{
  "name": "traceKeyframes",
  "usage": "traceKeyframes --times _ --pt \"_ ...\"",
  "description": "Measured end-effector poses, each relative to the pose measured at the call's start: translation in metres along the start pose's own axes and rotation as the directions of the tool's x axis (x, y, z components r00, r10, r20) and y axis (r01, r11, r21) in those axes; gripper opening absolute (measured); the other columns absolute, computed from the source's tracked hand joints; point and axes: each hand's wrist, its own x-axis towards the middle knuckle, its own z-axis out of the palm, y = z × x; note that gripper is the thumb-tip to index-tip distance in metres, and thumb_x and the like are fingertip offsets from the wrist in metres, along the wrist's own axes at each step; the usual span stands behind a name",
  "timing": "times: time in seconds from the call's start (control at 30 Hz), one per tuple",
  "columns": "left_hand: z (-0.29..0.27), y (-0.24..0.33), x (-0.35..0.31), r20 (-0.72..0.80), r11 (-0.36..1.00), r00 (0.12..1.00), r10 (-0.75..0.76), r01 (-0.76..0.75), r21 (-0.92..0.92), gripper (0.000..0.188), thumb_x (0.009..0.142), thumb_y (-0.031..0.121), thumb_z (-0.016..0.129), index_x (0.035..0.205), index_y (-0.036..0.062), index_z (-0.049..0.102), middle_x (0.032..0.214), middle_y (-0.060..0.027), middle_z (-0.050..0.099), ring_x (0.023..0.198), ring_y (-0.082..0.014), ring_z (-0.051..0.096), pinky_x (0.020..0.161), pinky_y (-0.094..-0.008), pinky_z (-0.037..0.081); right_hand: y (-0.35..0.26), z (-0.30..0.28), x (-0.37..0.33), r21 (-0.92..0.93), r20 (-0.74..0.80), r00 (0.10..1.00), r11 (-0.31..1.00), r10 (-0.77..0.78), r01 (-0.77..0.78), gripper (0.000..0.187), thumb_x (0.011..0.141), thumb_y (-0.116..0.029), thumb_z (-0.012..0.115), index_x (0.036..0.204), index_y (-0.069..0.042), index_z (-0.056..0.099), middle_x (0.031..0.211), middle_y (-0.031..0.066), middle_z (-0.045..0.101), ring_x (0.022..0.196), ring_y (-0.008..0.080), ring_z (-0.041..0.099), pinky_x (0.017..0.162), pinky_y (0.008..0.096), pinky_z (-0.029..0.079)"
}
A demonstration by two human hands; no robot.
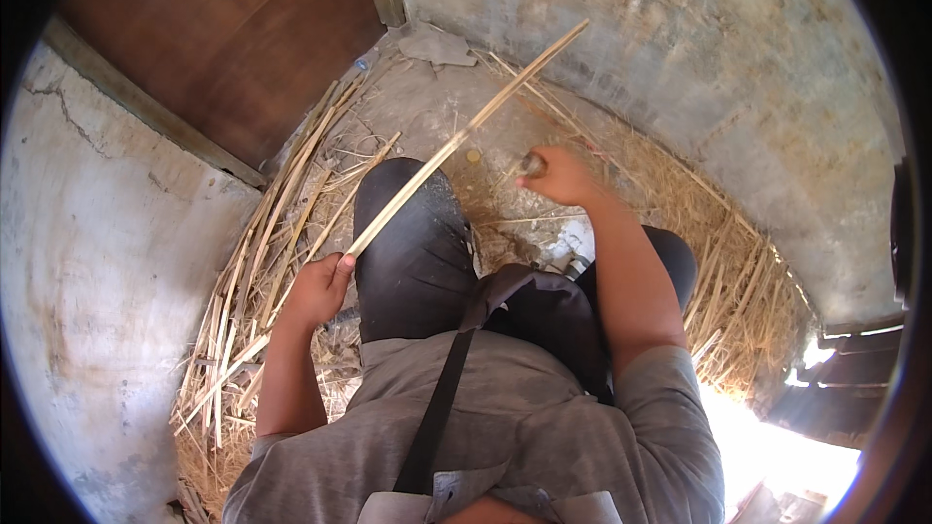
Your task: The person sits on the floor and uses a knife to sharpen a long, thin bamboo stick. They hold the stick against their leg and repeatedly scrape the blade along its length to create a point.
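Observation:
My left hand [322,288] is closed, with thumb and fingers pinching the lower end of a long pale bamboo strip [406,196]. The strip slants up and away to the right, passing over my left knee. To the right of it, apart from the strip, my right hand [560,176] is closed around a short dark object with a rounded end [532,165]. Most of that object is hidden by the fingers, and the hand is slightly blurred, so its kind does not show.
Long split strips [254,243] lie piled along the left wall. Thin straw-like shavings [714,257] heap up at the right. A brown door panel [228,49] and stained walls [660,19] close in the corner. A flat grey slab [439,45] lies on the floor there.

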Motion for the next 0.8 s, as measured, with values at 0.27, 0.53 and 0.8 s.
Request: traceKeyframes --times 0.27,0.53,0.8 --pt "-0.005 -0.011 0.005 0.069 0.998 0.998 -0.012 0.016 -0.065 0.054 0.107 0.047 0.050 0.083 -0.0009 0.061 0.066 -0.0152 0.057 0.062 -0.0278 0.052 0.065 -0.0405 0.047 -0.018 -0.014 -0.003 -0.045 0.117 0.991 0.997 0.060 -0.055 0.049 0.083 -0.041 0.076 0.111 -0.001 0.067 0.107 0.0230 0.070 0.103 0.0442 0.066 0.088 0.0488 0.052" --pt "-0.007 -0.013 0.005 0.138 0.985 0.990 -0.011 0.034 -0.169 0.056 0.107 0.048 0.050 0.083 -0.0007 0.061 0.066 -0.0076 0.055 0.064 -0.0193 0.048 0.065 -0.0366 0.045 -0.024 -0.013 -0.004 0.012 0.196 0.980 0.999 -0.040 0.038 0.050 0.082 -0.041 0.078 0.109 -0.001 0.068 0.105 0.0238 0.070 0.103 0.0417 0.066 0.089 0.0477 0.051" --pt "-0.006 -0.001 0.003 0.111 0.989 0.993 -0.034 0.049 -0.138 0.055 0.107 0.047 0.050 0.083 -0.0008 0.062 0.067 -0.0058 0.056 0.065 -0.0183 0.048 0.065 -0.0360 0.045 -0.031 -0.020 -0.007 -0.081 0.160 0.987 0.997 0.013 0.000 0.047 0.081 -0.040 0.077 0.107 -0.001 0.069 0.104 0.0240 0.069 0.103 0.0432 0.065 0.088 0.0487 0.052"
